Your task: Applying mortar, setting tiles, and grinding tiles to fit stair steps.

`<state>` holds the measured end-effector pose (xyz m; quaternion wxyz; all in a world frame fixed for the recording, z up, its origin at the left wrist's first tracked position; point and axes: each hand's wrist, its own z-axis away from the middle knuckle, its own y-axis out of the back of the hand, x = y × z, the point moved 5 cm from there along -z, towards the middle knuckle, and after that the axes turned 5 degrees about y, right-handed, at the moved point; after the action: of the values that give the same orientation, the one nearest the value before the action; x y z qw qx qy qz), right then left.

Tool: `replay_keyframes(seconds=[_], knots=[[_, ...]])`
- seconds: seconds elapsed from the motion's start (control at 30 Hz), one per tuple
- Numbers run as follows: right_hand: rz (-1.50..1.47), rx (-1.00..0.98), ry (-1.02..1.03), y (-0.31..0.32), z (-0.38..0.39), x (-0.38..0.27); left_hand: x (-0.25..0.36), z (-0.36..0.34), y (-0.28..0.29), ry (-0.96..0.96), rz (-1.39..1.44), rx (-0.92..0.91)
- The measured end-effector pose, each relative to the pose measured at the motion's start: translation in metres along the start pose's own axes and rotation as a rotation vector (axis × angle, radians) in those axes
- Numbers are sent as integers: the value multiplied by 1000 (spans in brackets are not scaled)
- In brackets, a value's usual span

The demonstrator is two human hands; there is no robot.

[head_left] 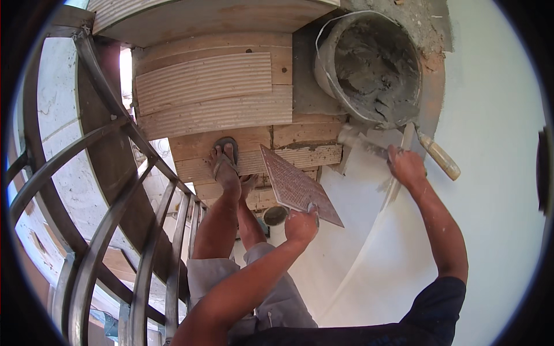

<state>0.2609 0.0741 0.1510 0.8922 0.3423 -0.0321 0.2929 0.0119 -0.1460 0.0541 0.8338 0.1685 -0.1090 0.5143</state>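
Observation:
My left hand (301, 228) grips a reddish-brown tile (294, 181) with a textured face, held tilted above my legs. My right hand (405, 167) is closed on a flat-bladed scraper (363, 141), blurred, by the white wall's edge. A second trowel (440, 157) with a pale wooden handle lies at the lower rim of a bucket (323, 69) of grey mortar, just beside my right hand.
Wooden stair treads (202, 43) with ribbed strips rise ahead, where my sandalled feet (225, 164) stand. A metal railing (115, 202) runs along the left, a white wall (485, 144) along the right. A small container (274, 215) sits lower down.

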Motion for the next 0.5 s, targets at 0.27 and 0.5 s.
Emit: replay_keyframes(seconds=[0.27, 0.5], knots=[[6, 67, -185, -18, -12, 49, 13, 1, -3, 49, -40, -70], [-42, 136, 110, 17, 11, -23, 2, 4, 3, 133, 55, -56]])
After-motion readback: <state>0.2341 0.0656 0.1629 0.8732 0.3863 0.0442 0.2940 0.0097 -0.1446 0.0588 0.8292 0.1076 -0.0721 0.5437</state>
